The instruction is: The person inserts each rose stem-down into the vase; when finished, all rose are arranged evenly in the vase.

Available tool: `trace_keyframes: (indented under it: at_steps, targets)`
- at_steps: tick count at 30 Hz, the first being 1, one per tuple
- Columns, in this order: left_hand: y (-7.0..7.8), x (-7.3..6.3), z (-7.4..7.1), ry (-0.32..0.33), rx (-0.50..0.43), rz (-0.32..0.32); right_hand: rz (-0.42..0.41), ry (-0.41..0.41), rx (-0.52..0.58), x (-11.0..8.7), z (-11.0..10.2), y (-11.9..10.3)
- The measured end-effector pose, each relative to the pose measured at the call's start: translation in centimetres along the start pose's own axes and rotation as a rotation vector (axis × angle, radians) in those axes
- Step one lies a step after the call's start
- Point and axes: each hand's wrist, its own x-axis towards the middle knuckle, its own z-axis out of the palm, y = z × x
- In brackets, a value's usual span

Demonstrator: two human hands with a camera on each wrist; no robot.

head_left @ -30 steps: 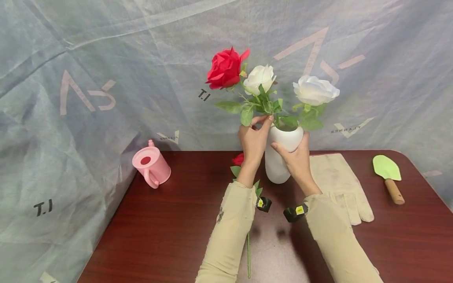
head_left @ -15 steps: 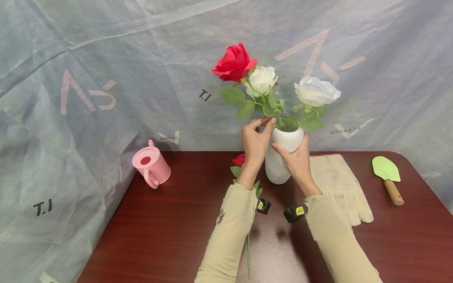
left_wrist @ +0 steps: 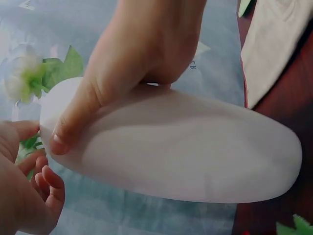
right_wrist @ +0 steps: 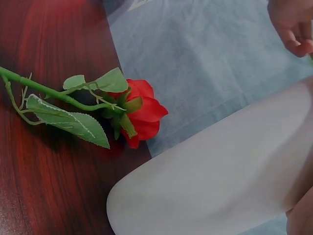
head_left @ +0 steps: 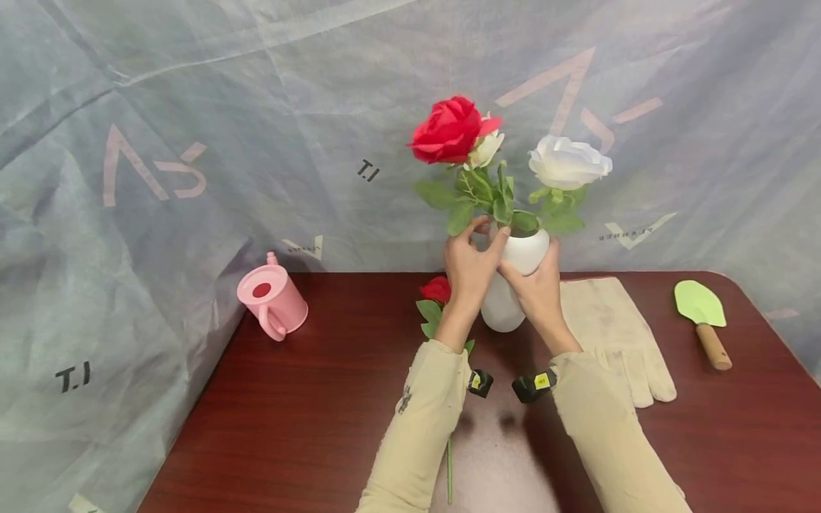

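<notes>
At the mouth of the white vase (head_left: 503, 308), my left hand (head_left: 471, 269) pinches the stem of a red rose (head_left: 447, 131), whose bloom stands high at the left. My right hand (head_left: 541, 291) grips the vase's upper part, thumb in front. One white rose (head_left: 487, 151) is partly hidden behind the red bloom; another white rose (head_left: 569, 164) leans out to the right. The left wrist view has the vase (left_wrist: 210, 152) lying across it, the left fingers at its rim. How deep the stem sits in the vase is hidden.
A second red rose (right_wrist: 146, 115) lies on the table (head_left: 308, 420), partly behind the left forearm. A pink watering can (head_left: 282, 299) stands at the left. Cream work gloves (head_left: 599, 313) lie right of the vase, and a green trowel (head_left: 700, 305) farther right.
The left hand has moved right and down to the vase's rim. With it the red rose has shifted right, now covering more of the white rose behind. The right hand and vase stay in place.
</notes>
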Motion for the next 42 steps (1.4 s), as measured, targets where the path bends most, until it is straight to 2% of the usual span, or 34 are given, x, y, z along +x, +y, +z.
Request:
trace_keyframes:
  at_steps: [5,8,11,14,19,21,23,26,29,32,36,40,42]
  targets:
    - [-1.2,-1.1,-0.9,0.062,-0.080,-0.089,-0.032,0.014,0.015,0.1,0.1,0.0]
    - [-2.4,-2.3,-1.7,0.042,-0.091,-0.123,-0.028,0.025,0.000,0.1,0.1,0.0]
    - [-3.6,-3.8,-3.1,0.008,-0.054,-0.160,-0.023,0.034,-0.004,0.1,0.0,-0.1]
    - [-4.9,-5.4,-5.3,-0.062,0.025,-0.226,-0.023,0.037,0.006,0.1,0.0,0.0]
    - [-7.0,-9.0,-9.5,-0.224,0.286,-0.377,-0.021,0.041,0.032,0.1,0.1,0.2]
    - [-7.6,-10.3,-10.6,-0.278,0.379,-0.415,-0.018,0.040,0.041,0.1,0.1,0.3]
    - [-8.0,-11.6,-11.3,-0.331,0.427,-0.444,-0.015,0.042,0.042,0.1,0.1,0.3]
    - [-8.5,-13.2,-11.5,-0.391,0.435,-0.457,-0.019,0.047,0.042,0.1,0.1,0.2]
    - [-8.9,-14.4,-10.9,-0.424,0.435,-0.447,-0.021,0.047,0.045,0.1,0.2,0.1]
    - [-9.3,-15.3,-9.9,-0.410,0.428,-0.427,-0.017,0.049,0.041,0.1,0.2,0.0]
    - [-9.7,-15.9,-8.8,-0.356,0.410,-0.415,-0.008,0.048,0.028,0.0,0.2,0.1]
    - [-10.2,-16.0,-8.4,-0.312,0.403,-0.406,-0.015,0.043,0.020,0.1,0.1,0.1]
    - [-10.5,-16.0,-8.5,-0.310,0.344,-0.422,-0.020,0.044,0.023,0.1,0.1,0.2]
